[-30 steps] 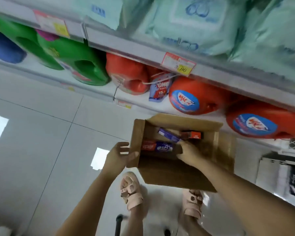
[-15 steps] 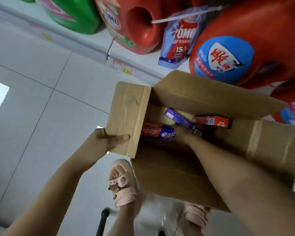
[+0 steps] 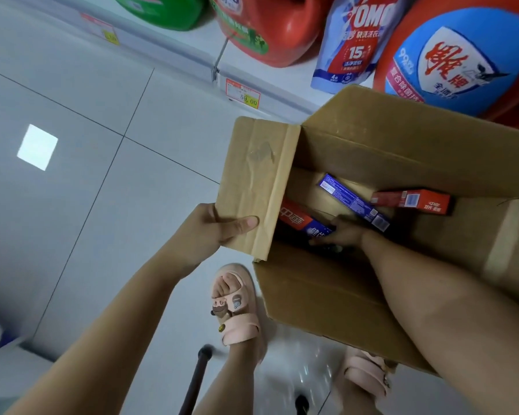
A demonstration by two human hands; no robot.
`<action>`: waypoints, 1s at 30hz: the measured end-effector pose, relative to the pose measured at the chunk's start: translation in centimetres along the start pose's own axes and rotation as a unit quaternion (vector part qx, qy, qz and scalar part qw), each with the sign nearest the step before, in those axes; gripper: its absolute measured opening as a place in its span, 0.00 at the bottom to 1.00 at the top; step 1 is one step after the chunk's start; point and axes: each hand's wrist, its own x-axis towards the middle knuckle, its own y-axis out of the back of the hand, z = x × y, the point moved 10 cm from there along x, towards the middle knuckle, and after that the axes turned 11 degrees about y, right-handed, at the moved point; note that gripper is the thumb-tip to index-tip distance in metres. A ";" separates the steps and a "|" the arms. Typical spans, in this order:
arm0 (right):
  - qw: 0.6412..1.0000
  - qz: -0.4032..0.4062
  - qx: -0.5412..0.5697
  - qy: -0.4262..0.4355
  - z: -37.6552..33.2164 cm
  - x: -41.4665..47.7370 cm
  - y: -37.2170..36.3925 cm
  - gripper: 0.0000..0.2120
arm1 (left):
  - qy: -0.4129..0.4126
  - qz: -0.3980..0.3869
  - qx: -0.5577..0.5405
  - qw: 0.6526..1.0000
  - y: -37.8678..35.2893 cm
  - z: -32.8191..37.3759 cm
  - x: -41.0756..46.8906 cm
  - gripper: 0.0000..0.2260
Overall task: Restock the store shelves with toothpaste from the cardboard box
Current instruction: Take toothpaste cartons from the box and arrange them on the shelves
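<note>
Now deeper in the cardboard box (image 3: 327, 298), the right hand (image 3: 340, 232) meets the 9 o'clock toothpaste carton (image 3: 300, 224), grip unclear, pickup likely; left hand (image 3: 207, 232) pinches flap (image 3: 252, 175).

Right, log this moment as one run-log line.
left hand grips box flap | right hand in cardboard box at red-blue toothpaste carton | grasp unclear
</note>
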 end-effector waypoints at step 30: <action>0.981 -0.037 0.147 -0.119 -6.8 -28.1 5.4 0.34 | 0.116 0.257 -0.128 0.951 -1.9 -1.5 -13.8 0.30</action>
